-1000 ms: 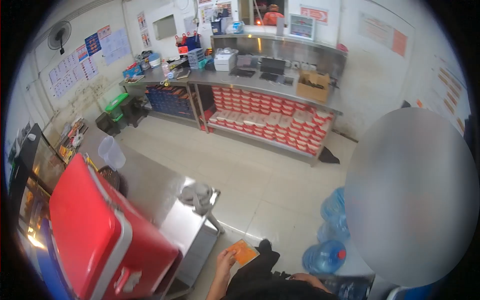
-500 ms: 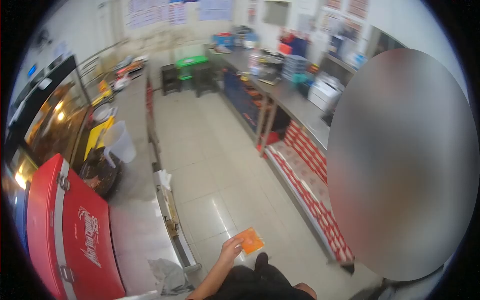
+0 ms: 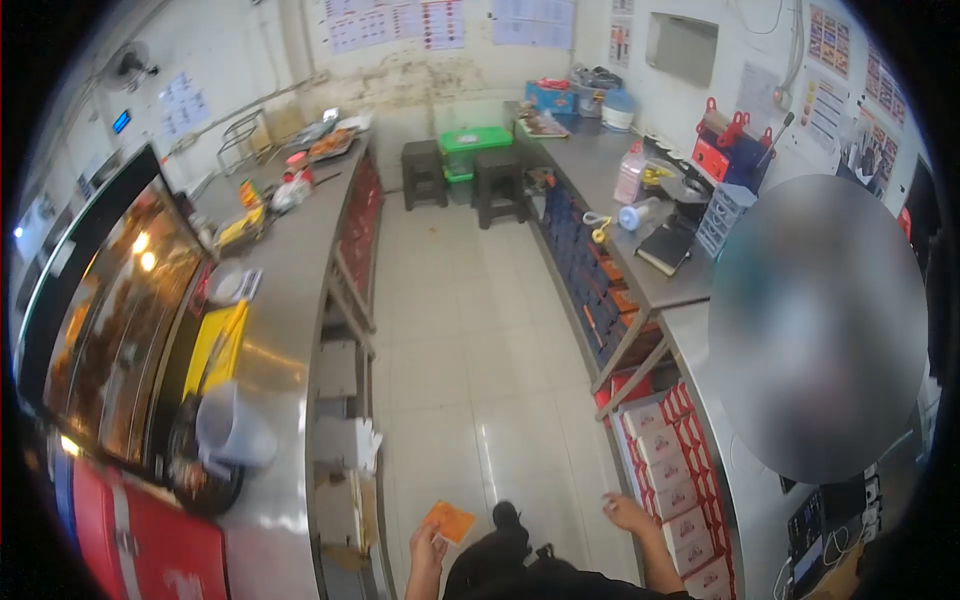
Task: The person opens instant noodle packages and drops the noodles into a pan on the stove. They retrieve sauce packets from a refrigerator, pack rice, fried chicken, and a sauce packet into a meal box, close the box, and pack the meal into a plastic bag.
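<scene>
Packet [image 3: 454, 521] in left fingers [image 3: 431, 534], between 2 counters [image 3: 280, 345].

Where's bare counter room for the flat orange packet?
Free for the packet: left steel counter, aisle-side strip beside the yellow rectangular board and translucent plastic jug; right steel counter, between the white-and-blue bucket and pink bottle. Crowded: right counter around the black book and grey plastic organiser; left counter around the jug.

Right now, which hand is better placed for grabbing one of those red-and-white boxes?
Probably your right hand: it looks empty and is nearer the red-and-white boxes. Your left hand holds the flat orange item and is farther from them.
</scene>
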A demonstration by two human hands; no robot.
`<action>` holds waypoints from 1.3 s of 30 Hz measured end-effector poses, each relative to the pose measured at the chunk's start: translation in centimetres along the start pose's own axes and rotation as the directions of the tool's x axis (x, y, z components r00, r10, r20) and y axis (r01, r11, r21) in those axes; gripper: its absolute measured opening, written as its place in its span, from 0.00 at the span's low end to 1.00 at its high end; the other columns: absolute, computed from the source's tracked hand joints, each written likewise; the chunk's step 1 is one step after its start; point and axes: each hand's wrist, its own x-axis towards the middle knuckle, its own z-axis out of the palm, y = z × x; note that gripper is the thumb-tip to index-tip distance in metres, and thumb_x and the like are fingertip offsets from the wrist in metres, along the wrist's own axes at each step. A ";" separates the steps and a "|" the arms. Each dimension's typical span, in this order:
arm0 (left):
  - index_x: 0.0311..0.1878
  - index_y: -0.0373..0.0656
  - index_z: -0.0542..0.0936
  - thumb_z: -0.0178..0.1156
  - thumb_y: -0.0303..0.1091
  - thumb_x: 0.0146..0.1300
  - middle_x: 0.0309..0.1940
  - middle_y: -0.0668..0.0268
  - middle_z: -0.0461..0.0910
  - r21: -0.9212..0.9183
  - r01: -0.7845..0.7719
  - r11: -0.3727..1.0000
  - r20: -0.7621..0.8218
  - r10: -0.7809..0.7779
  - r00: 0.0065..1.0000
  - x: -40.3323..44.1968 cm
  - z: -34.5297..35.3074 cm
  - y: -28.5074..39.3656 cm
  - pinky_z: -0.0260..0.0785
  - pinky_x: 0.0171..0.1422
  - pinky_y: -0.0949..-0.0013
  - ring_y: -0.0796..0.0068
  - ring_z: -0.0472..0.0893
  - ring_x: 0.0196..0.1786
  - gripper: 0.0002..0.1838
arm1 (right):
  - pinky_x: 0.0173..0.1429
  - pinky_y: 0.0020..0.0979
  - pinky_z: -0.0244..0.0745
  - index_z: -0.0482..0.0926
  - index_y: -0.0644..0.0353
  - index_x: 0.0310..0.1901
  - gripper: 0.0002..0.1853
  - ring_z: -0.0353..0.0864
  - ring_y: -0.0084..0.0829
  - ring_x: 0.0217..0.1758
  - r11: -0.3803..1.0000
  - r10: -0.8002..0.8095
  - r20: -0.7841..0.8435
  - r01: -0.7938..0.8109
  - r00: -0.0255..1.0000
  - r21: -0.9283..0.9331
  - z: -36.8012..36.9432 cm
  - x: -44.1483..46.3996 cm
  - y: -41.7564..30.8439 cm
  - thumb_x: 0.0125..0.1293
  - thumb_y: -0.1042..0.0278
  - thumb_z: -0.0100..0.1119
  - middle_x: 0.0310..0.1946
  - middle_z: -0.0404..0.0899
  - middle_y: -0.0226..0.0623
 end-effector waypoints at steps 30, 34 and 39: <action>0.47 0.46 0.74 0.59 0.48 0.55 0.40 0.72 0.73 0.006 -0.392 0.920 -0.033 0.392 0.919 72.8 77.2 56.6 0.62 0.34 0.76 0.79 0.72 0.38 0.20 | 0.55 0.36 0.68 0.71 0.59 0.53 0.18 0.74 0.42 0.50 0.878 -0.432 -0.132 0.450 0.892 0.164 -49.5 118.9 -25.8 0.60 0.66 0.50 0.49 0.74 0.45; 0.54 0.35 0.72 0.54 0.38 0.63 0.47 0.63 0.75 0.065 -0.589 0.806 0.423 0.512 0.748 81.9 101.7 69.9 0.64 0.58 0.68 0.71 0.73 0.52 0.20 | 0.50 0.32 0.71 0.75 0.60 0.49 0.15 0.77 0.32 0.44 0.863 -0.240 -0.356 0.367 0.903 0.348 -57.3 126.1 -21.3 0.60 0.72 0.50 0.44 0.78 0.40; 0.43 0.43 0.77 0.57 0.37 0.60 0.30 0.76 0.75 0.264 -0.676 0.687 0.693 0.352 0.629 83.7 132.0 79.5 0.64 0.34 0.82 0.88 0.69 0.26 0.11 | 0.41 0.28 0.71 0.77 0.61 0.42 0.10 0.77 0.26 0.35 0.858 0.150 -0.617 0.209 0.773 0.470 -70.6 134.0 -14.7 0.58 0.75 0.51 0.34 0.80 0.36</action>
